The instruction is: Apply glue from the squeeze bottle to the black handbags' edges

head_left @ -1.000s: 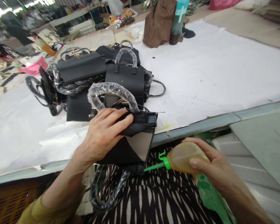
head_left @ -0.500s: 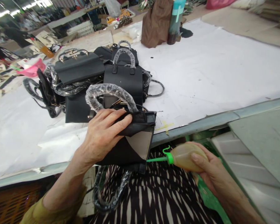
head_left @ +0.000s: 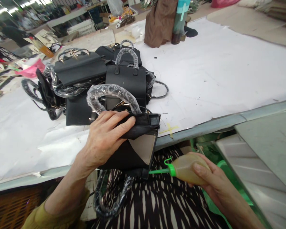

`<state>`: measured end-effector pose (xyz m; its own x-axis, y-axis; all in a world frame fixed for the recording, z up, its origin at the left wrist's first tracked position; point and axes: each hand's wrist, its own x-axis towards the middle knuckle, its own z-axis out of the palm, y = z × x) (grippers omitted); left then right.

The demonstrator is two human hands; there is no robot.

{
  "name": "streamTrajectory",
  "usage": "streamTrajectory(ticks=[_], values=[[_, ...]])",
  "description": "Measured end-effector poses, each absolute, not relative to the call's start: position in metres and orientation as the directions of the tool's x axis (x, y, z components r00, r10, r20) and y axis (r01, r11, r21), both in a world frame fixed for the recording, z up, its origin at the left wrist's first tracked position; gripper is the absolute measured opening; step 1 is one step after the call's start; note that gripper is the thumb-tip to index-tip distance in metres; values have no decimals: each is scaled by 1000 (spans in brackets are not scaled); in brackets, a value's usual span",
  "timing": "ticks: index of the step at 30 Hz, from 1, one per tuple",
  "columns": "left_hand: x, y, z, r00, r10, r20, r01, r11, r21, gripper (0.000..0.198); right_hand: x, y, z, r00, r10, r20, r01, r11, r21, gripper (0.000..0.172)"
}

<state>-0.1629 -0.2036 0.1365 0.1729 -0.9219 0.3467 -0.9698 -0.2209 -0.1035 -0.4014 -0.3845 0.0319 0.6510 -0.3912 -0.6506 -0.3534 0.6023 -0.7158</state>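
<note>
My left hand (head_left: 109,136) grips a black handbag (head_left: 124,157) at the table's front edge, fingers closed over its upper part. A pale beige panel (head_left: 144,146) shows on the bag's side. One plastic-wrapped handle (head_left: 112,90) arches above the hand, and another wrapped handle (head_left: 114,206) hangs below over the patterned clothing. In my right hand (head_left: 211,175) is a squeeze bottle (head_left: 189,167) of yellowish liquid with a green cap. Its thin green nozzle (head_left: 159,171) points left, the tip at or very near the bag's lower right corner; contact is hard to tell.
Several black handbags (head_left: 126,79) with wrapped handles are heaped on the white-covered table (head_left: 216,73). Behind stand a brown bag (head_left: 159,24) and a teal-lidded bottle (head_left: 180,22). A pink item (head_left: 32,68) lies at left, and an orange crate (head_left: 14,206) sits below the table.
My right hand and the squeeze bottle have moved slightly down, so the nozzle tip sits lower along the bag's right edge. My left hand stays in place on the handbag.
</note>
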Motion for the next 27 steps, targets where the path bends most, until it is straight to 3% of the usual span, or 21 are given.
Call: streamTrajectory(ticks=[5,9,14,27], values=[[-163,-204,137,178,-919,351,-968,-228,-104,27,-409,-386,42,615,-518,-595,-389,457,-800,55],[-162,-204,137,167,-925,341,-971,-215,-108,28,-416,-396,55,705,-619,-345,-408,43,-912,54],[-162,-204,137,177,-924,339,-971,-219,-90,29,-409,-403,57,770,-637,-33,-302,-318,-899,46],[-160,-212,145,202,-928,313,-973,-226,-44,42,-378,-420,30,788,-590,173,-246,-561,-791,50]])
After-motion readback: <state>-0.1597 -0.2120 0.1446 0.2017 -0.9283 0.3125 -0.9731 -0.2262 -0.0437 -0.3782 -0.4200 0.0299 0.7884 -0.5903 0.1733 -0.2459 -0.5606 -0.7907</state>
